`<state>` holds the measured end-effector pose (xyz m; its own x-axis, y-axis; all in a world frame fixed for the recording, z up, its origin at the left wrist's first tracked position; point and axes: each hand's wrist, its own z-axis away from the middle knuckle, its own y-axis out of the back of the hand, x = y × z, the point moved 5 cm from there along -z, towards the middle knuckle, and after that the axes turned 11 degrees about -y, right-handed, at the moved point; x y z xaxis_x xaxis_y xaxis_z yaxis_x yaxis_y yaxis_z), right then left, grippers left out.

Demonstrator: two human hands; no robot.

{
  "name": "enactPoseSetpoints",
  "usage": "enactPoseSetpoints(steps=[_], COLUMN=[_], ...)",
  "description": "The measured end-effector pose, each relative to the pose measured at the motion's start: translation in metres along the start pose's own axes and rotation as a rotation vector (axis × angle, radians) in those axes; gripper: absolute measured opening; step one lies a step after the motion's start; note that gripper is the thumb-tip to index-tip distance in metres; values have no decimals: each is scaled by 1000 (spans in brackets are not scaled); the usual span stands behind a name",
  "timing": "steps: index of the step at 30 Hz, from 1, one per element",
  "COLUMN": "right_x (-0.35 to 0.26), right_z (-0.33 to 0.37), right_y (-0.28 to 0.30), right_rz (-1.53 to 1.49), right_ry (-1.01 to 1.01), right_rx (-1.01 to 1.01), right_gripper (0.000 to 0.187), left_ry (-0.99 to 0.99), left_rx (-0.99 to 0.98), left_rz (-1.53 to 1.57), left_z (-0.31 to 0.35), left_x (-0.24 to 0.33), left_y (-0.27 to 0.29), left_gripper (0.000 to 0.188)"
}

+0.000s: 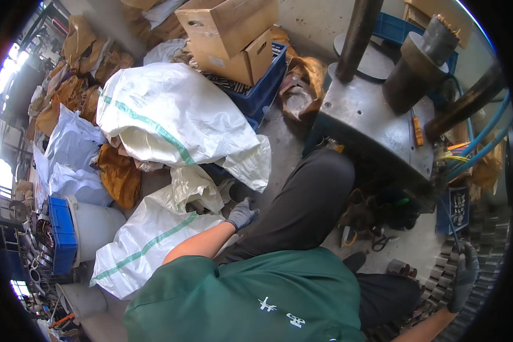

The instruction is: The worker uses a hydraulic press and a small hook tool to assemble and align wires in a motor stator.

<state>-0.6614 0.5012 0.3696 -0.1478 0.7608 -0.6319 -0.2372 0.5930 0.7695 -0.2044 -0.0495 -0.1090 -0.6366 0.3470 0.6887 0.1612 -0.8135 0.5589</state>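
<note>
My left hand [242, 215], in a grey glove, is beside my bent knee, at the edge of a white woven sack [148, 242] with a green stripe. Its fingers are curled, and what they hold, if anything, is hidden. Just beyond it the end of a dark grey cylinder [242, 192] shows. Far to the right, my gloved right hand [465, 276] is closed around a thin dark rod [449, 215]. The rod slants up toward a small blue bin [459, 208] of metal parts. Stacked grey metal blocks [436, 279] lie around that hand.
A press with a steel table [376, 114] and thick columns stands ahead right; an orange-handled tool [418, 131] lies on it. Scissors [380, 243] are on the floor below. Another white sack [159, 108], cardboard boxes [228, 34] and a white bucket [97, 228] crowd the left.
</note>
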Motion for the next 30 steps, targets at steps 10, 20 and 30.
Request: enactPoseSetpoints(steps=[10,20,30], right_x=[-40,-13,-7], right_z=[16,13,12], right_y=[-13,-3,-3], right_rz=[37,-63,-141], right_ry=[30,27,88], right_rx=[192,172,229], right_gripper=[43,40,39], left_ry=[415,35,-258], left_rx=[173,4,472], left_rz=[-243,-407,134], left_z=[-8,-25,-56], left_x=[-65,15,110], left_y=[21,116,275], left_gripper=[78,76,48])
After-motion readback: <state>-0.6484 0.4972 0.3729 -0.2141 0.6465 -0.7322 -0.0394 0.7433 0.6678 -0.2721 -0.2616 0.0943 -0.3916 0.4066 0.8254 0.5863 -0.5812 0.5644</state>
